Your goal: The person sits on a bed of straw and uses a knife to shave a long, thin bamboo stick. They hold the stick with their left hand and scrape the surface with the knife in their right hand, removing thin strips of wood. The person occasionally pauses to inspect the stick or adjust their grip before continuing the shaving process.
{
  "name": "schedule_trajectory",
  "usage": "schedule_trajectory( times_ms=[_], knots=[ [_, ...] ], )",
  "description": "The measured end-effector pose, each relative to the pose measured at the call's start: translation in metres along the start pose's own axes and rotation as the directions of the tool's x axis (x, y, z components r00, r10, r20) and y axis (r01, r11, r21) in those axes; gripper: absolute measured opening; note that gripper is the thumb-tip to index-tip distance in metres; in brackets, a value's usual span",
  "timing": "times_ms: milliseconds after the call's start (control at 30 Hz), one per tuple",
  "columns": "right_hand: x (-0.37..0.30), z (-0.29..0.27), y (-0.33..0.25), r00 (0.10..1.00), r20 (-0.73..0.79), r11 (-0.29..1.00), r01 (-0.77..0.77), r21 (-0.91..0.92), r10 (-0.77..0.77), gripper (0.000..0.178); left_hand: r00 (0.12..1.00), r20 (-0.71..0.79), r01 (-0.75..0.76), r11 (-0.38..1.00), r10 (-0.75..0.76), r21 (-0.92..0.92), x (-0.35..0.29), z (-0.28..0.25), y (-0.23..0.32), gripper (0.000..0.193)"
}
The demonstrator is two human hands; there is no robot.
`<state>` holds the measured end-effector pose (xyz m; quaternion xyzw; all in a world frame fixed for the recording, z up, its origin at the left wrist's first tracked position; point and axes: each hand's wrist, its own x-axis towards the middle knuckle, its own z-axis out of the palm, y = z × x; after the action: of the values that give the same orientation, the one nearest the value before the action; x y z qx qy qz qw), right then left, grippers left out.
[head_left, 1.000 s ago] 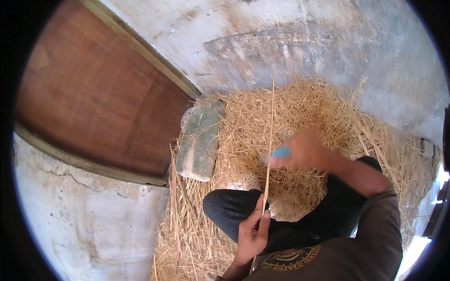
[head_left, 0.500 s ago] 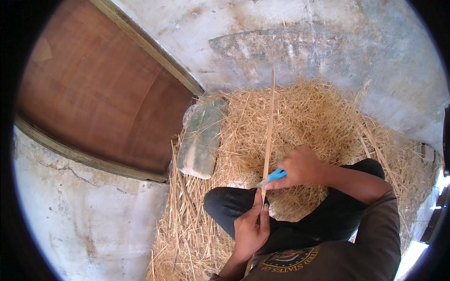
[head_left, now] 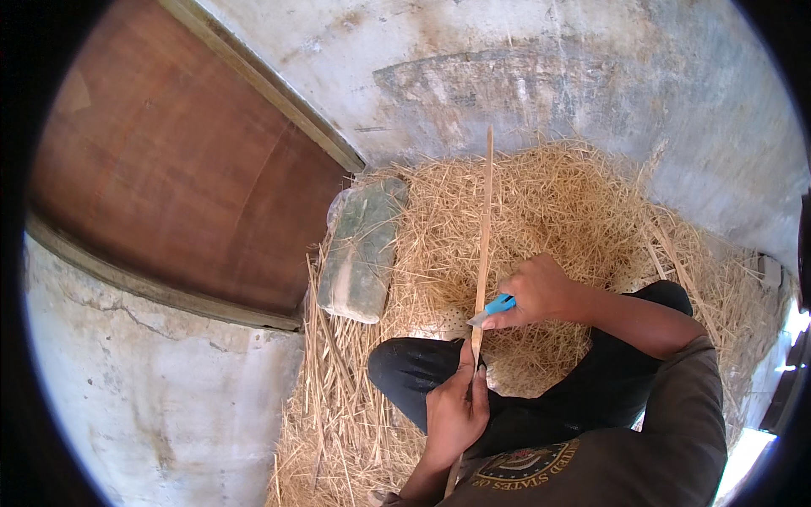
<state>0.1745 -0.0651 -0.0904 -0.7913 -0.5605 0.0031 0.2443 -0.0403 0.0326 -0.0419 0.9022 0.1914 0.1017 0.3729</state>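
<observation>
Straw (head_left: 583, 211) spreads beyond my hands; a greenish plastic-wrapped block (head_left: 363, 249) lies left of them. My left hand (head_left: 454, 414) pinches the long thin stick (head_left: 483, 245), which points away. Just above, my right hand (head_left: 541, 291) is clenched on a blue-handled knife (head_left: 492, 309), blade against the stick.

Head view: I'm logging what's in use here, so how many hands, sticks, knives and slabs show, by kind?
Hands: 2, left and right
Stick: 1
Knife: 1
Slab: 1
Total: 5
</observation>
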Motion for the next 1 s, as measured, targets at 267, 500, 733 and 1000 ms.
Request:
schedule_trajectory(
  times_ms=[267,500,733,1000],
  knots=[
    [0.017,0.01,0.043,0.969,-0.008,0.969,-0.247,-0.004,0.247,0.084,0.99,0.082,0.121,0.988,-0.113,-0.094,0.005,-0.001,0.001,0.037],
    [0.01,0.009,0.033,0.984,0.031,0.983,-0.173,-0.065,0.175,0.083,0.974,0.152,0.208,0.932,-0.169,-0.297,-0.013,0.008,-0.011,0.039],
    [0.022,-0.008,0.096,0.927,-0.057,0.922,-0.375,-0.097,0.371,0.082,0.994,0.051,-0.081,0.964,0.097,-0.255,-0.032,0.01,-0.02,0.04],
    [0.032,-0.023,0.13,0.817,-0.142,0.808,-0.574,-0.13,0.558,0.078,0.979,0.201,0.087,0.949,-0.026,-0.302,-0.059,0.002,-0.016,0.04]
  ],
)
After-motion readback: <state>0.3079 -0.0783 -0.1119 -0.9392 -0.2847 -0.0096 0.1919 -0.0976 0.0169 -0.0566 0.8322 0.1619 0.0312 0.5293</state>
